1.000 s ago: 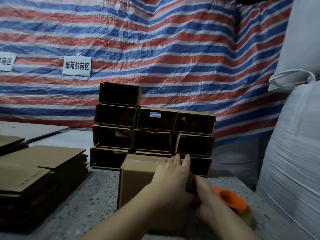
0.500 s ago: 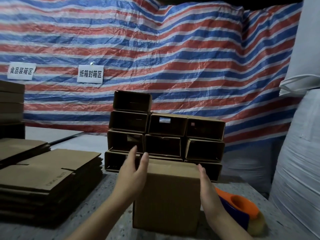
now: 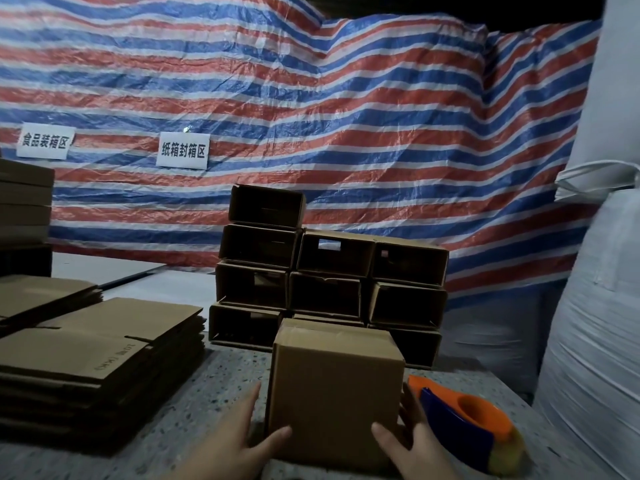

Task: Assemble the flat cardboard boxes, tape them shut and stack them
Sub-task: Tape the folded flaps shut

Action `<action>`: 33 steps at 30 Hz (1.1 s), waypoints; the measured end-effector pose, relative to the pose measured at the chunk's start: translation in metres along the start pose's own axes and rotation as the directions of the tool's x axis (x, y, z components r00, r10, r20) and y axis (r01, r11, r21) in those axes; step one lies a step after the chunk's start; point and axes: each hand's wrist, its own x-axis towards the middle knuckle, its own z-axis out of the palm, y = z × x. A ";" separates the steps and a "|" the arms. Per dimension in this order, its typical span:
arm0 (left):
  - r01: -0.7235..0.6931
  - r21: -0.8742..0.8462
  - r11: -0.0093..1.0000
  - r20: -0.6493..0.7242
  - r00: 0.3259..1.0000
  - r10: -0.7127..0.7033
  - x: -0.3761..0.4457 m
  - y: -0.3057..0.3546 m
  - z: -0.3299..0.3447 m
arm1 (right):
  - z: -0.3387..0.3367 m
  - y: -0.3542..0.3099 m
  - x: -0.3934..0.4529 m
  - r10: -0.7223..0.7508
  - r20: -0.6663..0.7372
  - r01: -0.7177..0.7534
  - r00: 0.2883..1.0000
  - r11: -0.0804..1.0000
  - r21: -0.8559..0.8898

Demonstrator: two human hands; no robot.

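Assembled box, upright on speckled tabletop, gripped between left hand and right hand. Flat cardboard stack left; tape dispenser right; stacked boxes directly behind.

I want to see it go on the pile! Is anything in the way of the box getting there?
Nothing visible is. Both hands, left hand and right hand, hold the box, and the stacked boxes stand right behind it.
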 end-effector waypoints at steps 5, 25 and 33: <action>-0.133 -0.033 0.991 -0.040 0.991 0.132 0.002 -0.002 0.007 | 0.004 -0.002 -0.001 -0.019 -0.031 0.015 0.999 0.993 -0.115; -0.539 -0.295 0.789 -0.511 0.787 0.346 0.055 0.146 -0.075 | -0.034 -0.171 0.036 -0.448 -0.336 0.528 0.829 0.824 0.206; -0.476 -0.183 0.860 -0.626 0.731 0.271 0.155 0.213 -0.117 | -0.055 -0.246 0.135 -0.326 -0.386 0.439 0.863 0.862 0.254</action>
